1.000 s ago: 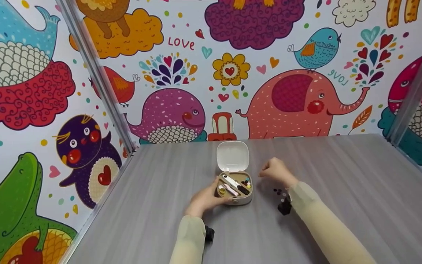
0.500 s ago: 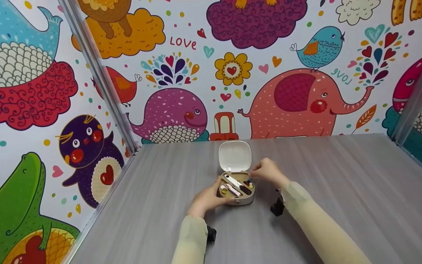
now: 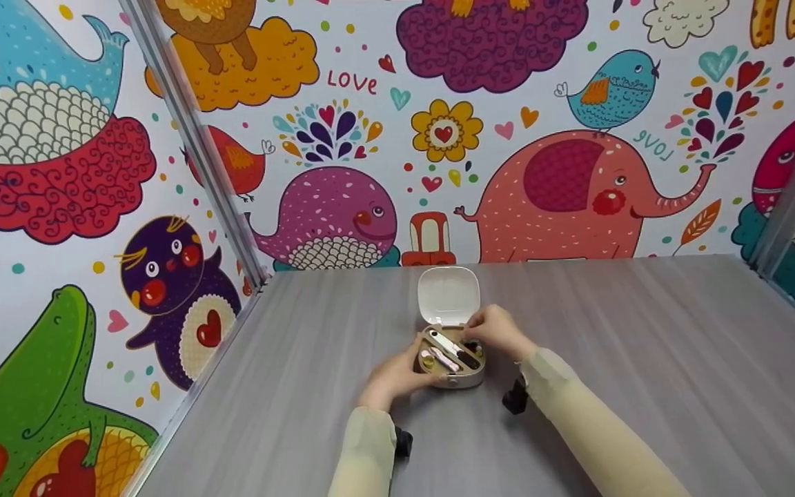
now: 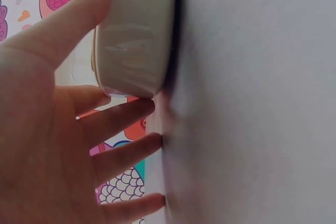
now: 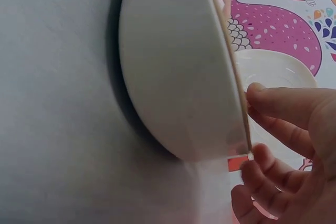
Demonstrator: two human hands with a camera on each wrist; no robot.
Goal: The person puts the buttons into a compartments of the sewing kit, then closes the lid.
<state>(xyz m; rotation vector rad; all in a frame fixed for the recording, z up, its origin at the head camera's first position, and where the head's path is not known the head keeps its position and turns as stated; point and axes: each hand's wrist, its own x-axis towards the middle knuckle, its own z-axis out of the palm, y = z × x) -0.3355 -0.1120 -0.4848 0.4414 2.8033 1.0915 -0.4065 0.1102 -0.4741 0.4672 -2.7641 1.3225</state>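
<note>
A small pale box (image 3: 468, 382) stands on the grey table with its white lid (image 3: 448, 295) raised at the back. My left hand (image 3: 396, 379) grips its front left side, thumb on the front wall and fingers at the side. In the box's tan insert lie a long white-and-black tool (image 3: 447, 342), a pink-and-white piece (image 3: 443, 359) and a small gold-coloured item (image 3: 428, 360). My right hand (image 3: 499, 331) reaches over the right compartment, where small dark and yellow pieces (image 3: 478, 351) show. Its thumb and forefinger tips come close together at the rim; anything between them is hidden.
The grey table (image 3: 301, 359) extends around the box. A printed cartoon wall (image 3: 542, 200) rises behind it, with another on the left. Metal posts (image 3: 194, 138) mark the corners. A black wrist camera (image 3: 515, 397) hangs under the right sleeve.
My right hand has moved left from the table beside the box to its right compartment. It now covers some of the small pieces. The left hand keeps its hold on the box.
</note>
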